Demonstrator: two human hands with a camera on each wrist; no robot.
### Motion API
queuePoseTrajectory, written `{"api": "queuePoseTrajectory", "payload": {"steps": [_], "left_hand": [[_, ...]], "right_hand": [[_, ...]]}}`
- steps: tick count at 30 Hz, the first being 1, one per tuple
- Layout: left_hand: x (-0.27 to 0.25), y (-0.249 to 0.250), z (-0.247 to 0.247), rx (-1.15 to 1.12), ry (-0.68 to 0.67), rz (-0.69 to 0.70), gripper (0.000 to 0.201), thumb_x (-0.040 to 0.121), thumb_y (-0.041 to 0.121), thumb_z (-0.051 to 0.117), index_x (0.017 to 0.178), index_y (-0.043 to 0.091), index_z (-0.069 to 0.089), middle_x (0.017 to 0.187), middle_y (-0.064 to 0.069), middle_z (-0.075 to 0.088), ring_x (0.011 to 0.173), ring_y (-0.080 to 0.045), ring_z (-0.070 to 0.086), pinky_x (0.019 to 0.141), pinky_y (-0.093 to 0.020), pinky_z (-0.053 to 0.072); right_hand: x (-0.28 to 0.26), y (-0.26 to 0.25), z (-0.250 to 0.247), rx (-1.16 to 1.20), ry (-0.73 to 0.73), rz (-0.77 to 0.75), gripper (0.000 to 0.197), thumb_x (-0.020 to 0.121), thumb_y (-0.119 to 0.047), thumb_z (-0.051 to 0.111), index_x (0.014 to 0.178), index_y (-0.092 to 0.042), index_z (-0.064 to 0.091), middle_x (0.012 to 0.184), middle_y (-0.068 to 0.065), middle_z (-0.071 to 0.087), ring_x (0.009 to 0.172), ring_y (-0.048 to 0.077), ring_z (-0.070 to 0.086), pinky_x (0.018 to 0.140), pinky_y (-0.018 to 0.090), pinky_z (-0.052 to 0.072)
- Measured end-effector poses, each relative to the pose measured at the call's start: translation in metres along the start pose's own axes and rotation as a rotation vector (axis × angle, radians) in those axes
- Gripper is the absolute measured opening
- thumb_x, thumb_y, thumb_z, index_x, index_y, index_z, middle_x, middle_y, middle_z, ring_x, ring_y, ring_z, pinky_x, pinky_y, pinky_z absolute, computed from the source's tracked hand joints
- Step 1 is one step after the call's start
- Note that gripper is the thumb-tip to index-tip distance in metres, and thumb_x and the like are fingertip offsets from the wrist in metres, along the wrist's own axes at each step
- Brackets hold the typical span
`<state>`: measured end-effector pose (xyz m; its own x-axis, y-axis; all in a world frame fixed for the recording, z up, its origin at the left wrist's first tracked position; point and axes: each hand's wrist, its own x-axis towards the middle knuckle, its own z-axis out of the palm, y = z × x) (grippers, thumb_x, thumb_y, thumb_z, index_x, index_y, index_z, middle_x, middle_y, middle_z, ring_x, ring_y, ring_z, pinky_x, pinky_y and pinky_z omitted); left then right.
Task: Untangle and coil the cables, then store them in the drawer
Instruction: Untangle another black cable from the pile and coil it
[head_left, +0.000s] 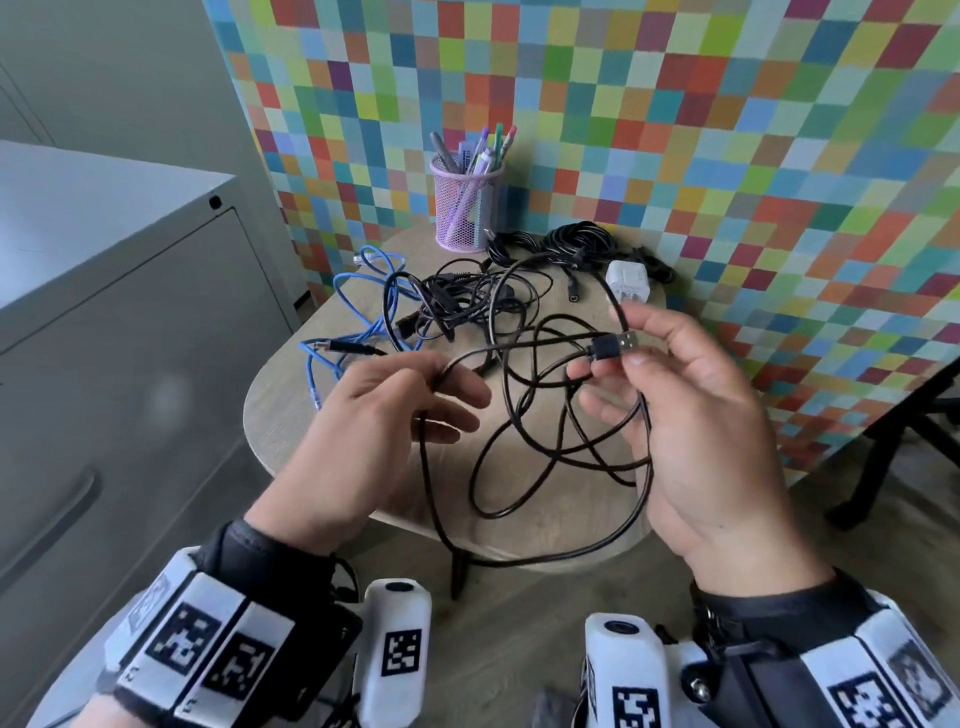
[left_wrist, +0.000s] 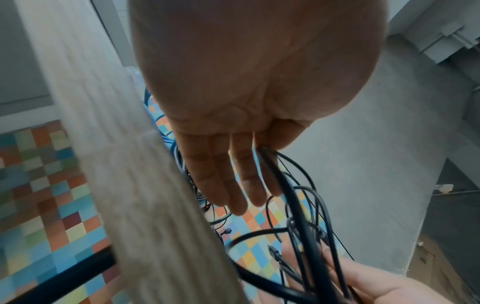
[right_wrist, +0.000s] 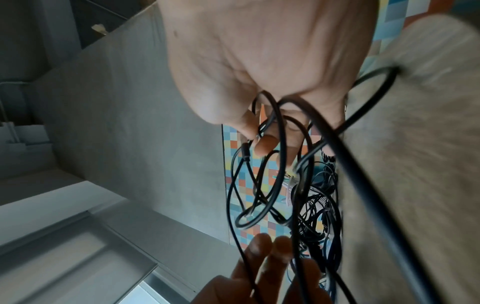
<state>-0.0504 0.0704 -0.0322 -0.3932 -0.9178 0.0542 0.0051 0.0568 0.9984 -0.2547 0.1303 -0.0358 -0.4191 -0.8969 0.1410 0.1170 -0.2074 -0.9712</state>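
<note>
The black USB cable (head_left: 545, 457) sprawls in loops over the small table (head_left: 291, 415), its plug (head_left: 613, 347) pinched by the right hand (head_left: 696, 431); the left hand (head_left: 384, 410) pinches a strand. Even loops should be fed rightward (slowly). The blue cable (head_left: 363, 296) and black tangle (head_left: 467, 296) could snag; the cabinet drawer (head_left: 104, 415) looks closed.

Head view: down onto bench (head_left: 291, 415) from above. Wrist views: close along each palm, facing opposite ways, sharing black cable (left_wrist: 298, 205) loops.

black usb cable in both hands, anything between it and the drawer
The thin black USB cable is in hand, but its loops still cross one another. The grey metal cabinet's drawer at left is shut.
</note>
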Motion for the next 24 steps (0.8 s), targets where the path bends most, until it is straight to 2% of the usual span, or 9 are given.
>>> {"api": "queuePoseTrajectory", "payload": {"steps": [4, 6, 9, 12, 15, 17, 19, 21, 24], "left_hand": [[-0.003, -0.002, 0.000, -0.078, -0.195, -0.006, 0.039, 0.075, 0.005, 0.035, 0.077, 0.001, 0.074, 0.100, -0.011, 0.075, 0.123, -0.015, 0.063, 0.101, -0.046, 0.046], [-0.005, -0.001, -0.001, -0.140, -0.257, -0.018, 0.042, 0.078, 0.006, 0.034, 0.081, 0.000, 0.075, 0.108, -0.011, 0.076, 0.121, -0.022, 0.064, 0.104, -0.049, 0.045], [-0.005, 0.000, -0.002, -0.191, -0.245, -0.053, 0.048, 0.080, 0.013, 0.032, 0.083, -0.002, 0.077, 0.116, -0.016, 0.074, 0.112, -0.030, 0.066, 0.103, -0.049, 0.044], [-0.003, -0.002, -0.002, -0.230, -0.181, -0.089, 0.050, 0.085, 0.020, 0.034, 0.087, -0.004, 0.077, 0.112, -0.022, 0.074, 0.102, -0.034, 0.065, 0.102, -0.052, 0.045], [-0.002, -0.003, 0.001, -0.207, -0.107, -0.105, 0.049, 0.091, 0.028, 0.039, 0.087, -0.003, 0.077, 0.104, -0.023, 0.075, 0.095, -0.030, 0.067, 0.100, -0.051, 0.046], [-0.001, -0.004, 0.002, -0.182, -0.055, -0.087, 0.049, 0.094, 0.034, 0.043, 0.084, 0.001, 0.079, 0.101, -0.020, 0.076, 0.094, -0.028, 0.065, 0.096, -0.049, 0.048], [0.001, -0.004, 0.002, -0.190, 0.031, -0.061, 0.047, 0.096, 0.034, 0.048, 0.094, -0.004, 0.075, 0.104, -0.020, 0.077, 0.099, -0.032, 0.068, 0.097, -0.047, 0.051], [0.004, -0.006, 0.002, -0.194, 0.116, -0.019, 0.043, 0.099, 0.030, 0.051, 0.105, -0.008, 0.072, 0.109, -0.018, 0.076, 0.109, -0.032, 0.069, 0.109, -0.049, 0.048], [0.009, -0.006, -0.003, -0.178, 0.281, 0.074, 0.029, 0.094, 0.028, 0.057, 0.091, 0.015, 0.083, 0.113, -0.011, 0.075, 0.116, -0.030, 0.067, 0.113, -0.049, 0.044]], "right_hand": [[0.000, 0.001, 0.001, 0.048, 0.015, 0.022, 0.039, 0.108, 0.000, 0.041, 0.115, -0.024, 0.070, 0.086, 0.001, 0.073, 0.092, 0.018, 0.075, 0.086, 0.040, 0.056], [0.000, 0.001, 0.003, 0.054, 0.008, 0.027, 0.039, 0.108, 0.000, 0.041, 0.114, -0.025, 0.070, 0.086, -0.001, 0.074, 0.089, 0.013, 0.074, 0.086, 0.038, 0.056], [-0.002, 0.002, 0.004, 0.045, -0.013, 0.034, 0.037, 0.108, 0.000, 0.043, 0.115, -0.024, 0.069, 0.085, -0.001, 0.074, 0.090, 0.011, 0.074, 0.088, 0.038, 0.056], [-0.003, 0.001, 0.006, 0.028, -0.058, 0.028, 0.025, 0.102, -0.007, 0.054, 0.118, -0.021, 0.068, 0.093, 0.006, 0.077, 0.095, 0.016, 0.075, 0.090, 0.039, 0.054], [-0.004, 0.001, 0.003, 0.039, -0.136, 0.036, 0.029, 0.084, -0.013, 0.058, 0.112, -0.016, 0.067, 0.099, 0.012, 0.076, 0.106, 0.035, 0.072, 0.089, 0.045, 0.051], [-0.004, 0.001, 0.001, 0.051, -0.177, 0.048, 0.024, 0.082, -0.012, 0.059, 0.105, -0.014, 0.064, 0.095, 0.013, 0.071, 0.106, 0.042, 0.069, 0.088, 0.049, 0.049], [-0.003, 0.003, -0.001, 0.044, -0.200, 0.055, 0.013, 0.084, -0.010, 0.062, 0.097, -0.014, 0.062, 0.091, 0.012, 0.064, 0.098, 0.033, 0.073, 0.087, 0.052, 0.051], [-0.002, 0.004, -0.002, -0.002, -0.183, 0.044, 0.015, 0.091, -0.001, 0.066, 0.090, -0.015, 0.060, 0.089, 0.013, 0.061, 0.093, 0.031, 0.077, 0.087, 0.053, 0.054], [0.000, 0.004, -0.004, 0.033, -0.110, 0.059, 0.027, 0.099, 0.011, 0.057, 0.088, -0.013, 0.055, 0.086, 0.009, 0.059, 0.086, 0.032, 0.077, 0.072, 0.047, 0.059]]}}
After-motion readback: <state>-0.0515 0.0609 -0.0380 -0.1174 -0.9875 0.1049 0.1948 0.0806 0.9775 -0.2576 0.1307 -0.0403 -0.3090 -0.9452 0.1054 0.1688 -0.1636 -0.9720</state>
